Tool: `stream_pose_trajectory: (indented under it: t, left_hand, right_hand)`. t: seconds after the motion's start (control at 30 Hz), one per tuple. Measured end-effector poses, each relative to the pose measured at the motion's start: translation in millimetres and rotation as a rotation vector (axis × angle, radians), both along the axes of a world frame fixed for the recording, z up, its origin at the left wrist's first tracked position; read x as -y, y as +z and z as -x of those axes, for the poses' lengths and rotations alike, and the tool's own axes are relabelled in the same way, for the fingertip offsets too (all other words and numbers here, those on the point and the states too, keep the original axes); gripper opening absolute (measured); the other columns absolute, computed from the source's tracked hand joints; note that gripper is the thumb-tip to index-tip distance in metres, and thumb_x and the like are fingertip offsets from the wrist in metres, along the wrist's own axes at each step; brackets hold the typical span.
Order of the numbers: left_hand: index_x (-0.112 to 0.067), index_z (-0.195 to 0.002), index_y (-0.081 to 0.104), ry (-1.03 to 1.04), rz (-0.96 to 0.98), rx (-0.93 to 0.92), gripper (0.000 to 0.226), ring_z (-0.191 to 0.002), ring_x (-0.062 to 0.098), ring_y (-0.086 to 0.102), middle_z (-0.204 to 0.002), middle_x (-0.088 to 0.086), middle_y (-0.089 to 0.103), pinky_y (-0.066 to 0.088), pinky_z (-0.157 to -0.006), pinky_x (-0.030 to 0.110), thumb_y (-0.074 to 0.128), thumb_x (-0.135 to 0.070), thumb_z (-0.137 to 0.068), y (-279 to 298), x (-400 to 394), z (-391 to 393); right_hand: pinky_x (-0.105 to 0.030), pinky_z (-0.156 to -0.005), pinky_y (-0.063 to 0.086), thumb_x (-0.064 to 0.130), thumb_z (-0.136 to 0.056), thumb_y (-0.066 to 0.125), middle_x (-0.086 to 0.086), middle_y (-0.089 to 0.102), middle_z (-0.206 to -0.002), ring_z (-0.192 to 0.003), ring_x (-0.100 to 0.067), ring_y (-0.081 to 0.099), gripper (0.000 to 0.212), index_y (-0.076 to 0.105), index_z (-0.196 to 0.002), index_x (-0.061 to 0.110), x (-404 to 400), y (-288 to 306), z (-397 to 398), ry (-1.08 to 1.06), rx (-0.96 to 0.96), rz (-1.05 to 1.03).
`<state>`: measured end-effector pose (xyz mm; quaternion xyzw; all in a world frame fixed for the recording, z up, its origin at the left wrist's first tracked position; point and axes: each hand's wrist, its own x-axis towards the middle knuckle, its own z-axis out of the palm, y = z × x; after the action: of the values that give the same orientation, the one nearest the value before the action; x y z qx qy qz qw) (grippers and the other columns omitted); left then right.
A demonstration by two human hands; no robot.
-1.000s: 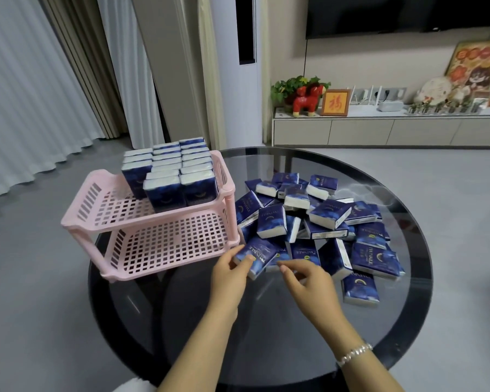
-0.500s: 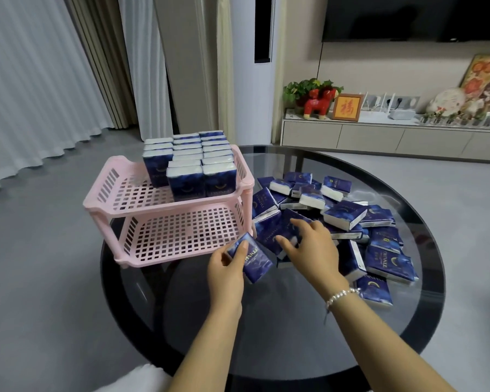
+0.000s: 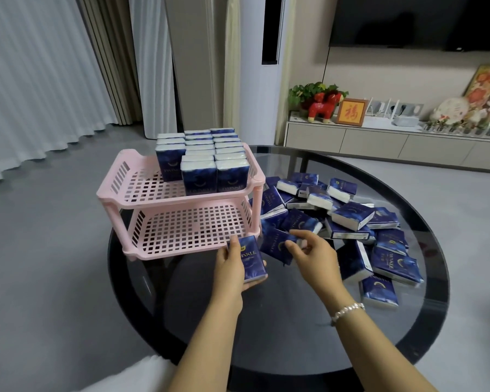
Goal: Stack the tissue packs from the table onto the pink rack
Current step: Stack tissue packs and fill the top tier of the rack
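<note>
A pink two-tier rack (image 3: pixel 130 190) stands on the left of a round dark glass table (image 3: pixel 280 329). Its top tier carries several upright blue tissue packs (image 3: pixel 204 162) in rows; its lower tier is bare. My left hand (image 3: pixel 229 275) grips one blue tissue pack (image 3: pixel 251 260) just in front of the rack's lower right corner. My right hand (image 3: pixel 314 258) pinches a second blue pack (image 3: pixel 275 246) at the near edge of the loose pile of blue packs (image 3: pixel 351 219) on the table's right half.
A low TV cabinet (image 3: pixel 393 142) with ornaments, a plant and a red figurine runs along the far wall. Curtains (image 3: pixel 40 80) hang at the left. Grey floor surrounds the table. Bare glass lies between my arms and the table's near edge.
My left hand has lifted its pack clear of the pile and turned it upright near the rack. My right hand has drawn back from the pile holding another pack.
</note>
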<state>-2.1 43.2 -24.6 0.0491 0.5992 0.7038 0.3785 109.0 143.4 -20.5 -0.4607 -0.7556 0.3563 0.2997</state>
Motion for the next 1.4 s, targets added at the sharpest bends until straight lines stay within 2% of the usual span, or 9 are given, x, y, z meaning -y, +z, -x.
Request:
stream_pose_trajectory:
  t: [0.1,0.2,0.3,0.53,0.73,0.9,1.0,1.23,1.4]
  left_hand:
    - [-0.019,-0.110,0.057,-0.096,0.034,0.071,0.028,-0.077,0.028,0.069,-0.100,0.012,0.068,0.058,-0.061,0.040,0.044,-0.041,-0.098,8.3,3.8,-1.5]
    - [-0.019,-0.100,0.062,-0.159,0.037,0.071,0.024,-0.077,0.025,0.067,-0.093,0.009,0.068,0.058,-0.069,0.043,0.047,-0.037,-0.097,12.2,5.7,-3.3]
    - [-0.016,-0.105,0.065,-0.234,0.018,0.056,0.028,-0.085,0.025,0.068,-0.102,0.010,0.070,0.057,-0.076,0.044,0.049,-0.038,-0.095,12.7,5.4,-6.4]
    - [-0.021,-0.113,0.063,-0.494,-0.132,-0.107,0.022,-0.093,0.018,0.068,-0.107,0.005,0.072,0.053,-0.086,0.042,0.055,-0.027,-0.094,15.2,10.7,-14.9]
    - [-0.026,-0.113,0.060,-0.465,-0.167,-0.150,0.022,-0.092,0.013,0.070,-0.106,0.001,0.072,0.057,-0.079,0.033,0.056,-0.015,-0.094,8.4,7.4,-12.5]
    - [-0.029,-0.120,0.058,-0.331,-0.114,-0.129,0.025,-0.100,0.016,0.066,-0.110,-0.002,0.070,0.049,-0.096,0.042,0.050,-0.021,-0.097,6.5,2.3,-10.7]
    - [-0.025,-0.133,0.053,-0.288,-0.071,-0.132,0.036,-0.107,0.018,0.064,-0.115,0.001,0.069,0.045,-0.102,0.045,0.048,-0.024,-0.097,4.0,-1.1,-10.0]
    - [-0.026,-0.115,0.061,-0.219,-0.048,-0.134,0.027,-0.101,0.022,0.064,-0.108,0.004,0.070,0.045,-0.102,0.046,0.043,-0.017,-0.098,0.9,-1.9,-5.9]
    - [-0.032,-0.111,0.057,-0.226,-0.074,-0.150,0.030,-0.099,0.018,0.063,-0.109,0.001,0.067,0.046,-0.099,0.042,0.038,-0.013,-0.099,1.1,-3.4,-8.0]
  right_hand:
    - [-0.023,-0.070,0.047,0.023,-0.090,0.061,0.005,0.062,-0.083,-0.076,-0.008,0.059,0.025,0.059,-0.115,0.021,0.4,7.1,-15.3,-0.027,-0.205,0.059]
    - [-0.033,-0.078,0.053,0.019,-0.091,0.060,0.006,0.066,-0.087,-0.084,-0.011,0.063,0.016,0.058,-0.106,0.023,-0.2,15.4,-25.8,-0.027,-0.358,0.074]
    - [-0.022,-0.073,0.053,0.015,-0.091,0.059,0.005,0.069,-0.094,-0.086,-0.007,0.065,0.011,0.063,-0.098,0.021,2.3,25.5,-27.1,0.078,-0.424,0.119]
    - [-0.012,-0.067,0.050,0.017,-0.087,0.065,0.009,0.071,-0.083,-0.075,-0.001,0.065,0.006,0.069,-0.089,0.021,11.0,24.3,-4.1,0.178,-0.324,0.032]
    - [-0.020,-0.071,0.052,0.024,-0.083,0.069,0.010,0.070,-0.082,-0.077,-0.004,0.065,0.003,0.072,-0.083,0.025,5.6,17.2,2.1,0.146,-0.306,-0.022]
    - [-0.010,-0.075,0.037,0.027,-0.090,0.061,-0.004,0.055,-0.117,-0.085,-0.009,0.056,0.033,0.063,-0.117,0.010,-16.8,15.1,-5.9,-0.087,-0.031,-0.240]
    - [-0.030,-0.089,0.043,0.030,-0.091,0.058,-0.009,0.043,-0.135,-0.112,-0.026,0.053,0.050,0.047,-0.131,0.003,-27.4,16.7,-3.2,-0.074,0.245,-0.196]
    - [-0.032,-0.065,0.041,0.032,-0.087,0.064,-0.006,0.055,-0.113,-0.095,-0.028,0.058,0.036,0.050,-0.116,0.016,-33.5,18.3,2.1,-0.107,0.381,-0.186]
    - [-0.035,-0.069,0.051,0.027,-0.084,0.069,0.001,0.059,-0.090,-0.078,-0.018,0.059,0.030,0.056,-0.109,0.016,-28.6,16.1,-7.6,-0.078,-0.047,-0.008]
